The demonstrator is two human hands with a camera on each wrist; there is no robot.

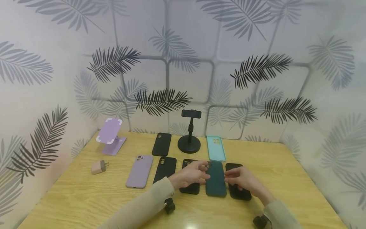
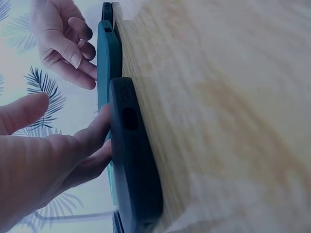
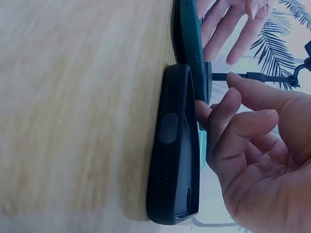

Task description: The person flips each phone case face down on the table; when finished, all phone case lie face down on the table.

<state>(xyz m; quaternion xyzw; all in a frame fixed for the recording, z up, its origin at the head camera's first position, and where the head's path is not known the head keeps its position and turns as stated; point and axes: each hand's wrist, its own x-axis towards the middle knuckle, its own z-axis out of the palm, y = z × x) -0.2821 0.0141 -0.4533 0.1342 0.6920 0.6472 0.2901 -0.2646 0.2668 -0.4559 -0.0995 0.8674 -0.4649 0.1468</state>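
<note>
Teal case [image 1: 216, 179]: on the table [image 1: 74, 197] between your hands; probably light, slightly flexible; grip its long edges.
Left hand [image 1: 191, 174]: fingers spread.
Right hand [image 1: 243, 178]: fingers loosely bent, pinching nothing.

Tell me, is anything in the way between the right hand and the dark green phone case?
Nothing that I can see. The right hand is right by the edge of the dark green phone case. The black phone case lies under that hand, not between.

head view faces forward and down from above; low, close, sideways wrist views share the teal case [image 1: 216, 180].
</note>
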